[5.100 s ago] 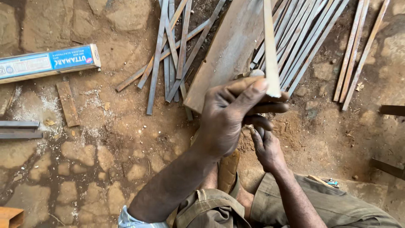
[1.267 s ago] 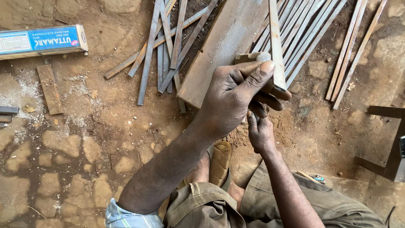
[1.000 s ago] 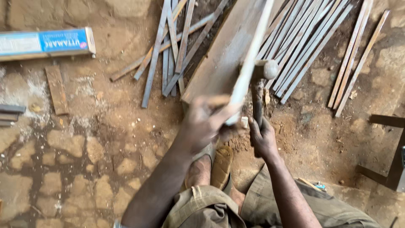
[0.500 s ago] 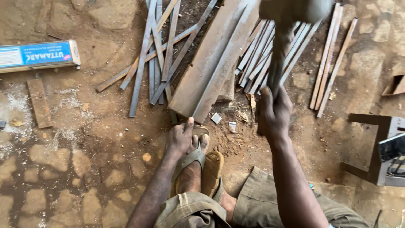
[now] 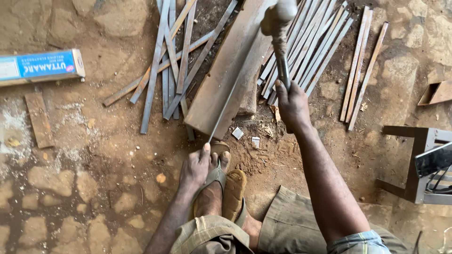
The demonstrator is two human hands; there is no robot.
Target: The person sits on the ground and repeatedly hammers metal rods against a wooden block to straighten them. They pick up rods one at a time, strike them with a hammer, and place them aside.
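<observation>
Rusty steel everywhere, head view only. Landmark: wide flat plate (image 5: 226,80) lying aslant on the dirt-and-stone ground.

Right hand (image 5: 293,106) sat just right of the plate's lower end, fingers wrapped tight round the handle of a hammer (image 5: 278,33); hammer head was raised over the plate's upper end, blurred. Left hand (image 5: 195,167) lay below the plate's lower corner, fingertips pinched on the near end of a thin metal strip (image 5: 230,96). The strip ran up from that hand and lay along the plate's face; whether it touched all the way I could not tell.

A sandalled foot (image 5: 221,181) rested just beside the left hand, below the plate. Loose narrow strips lay in a pile (image 5: 165,61) left of the plate, more (image 5: 313,47) to its right. A blue-and-white carton (image 5: 40,67) was well left of the plate. A metal frame (image 5: 416,162) stood far right.
</observation>
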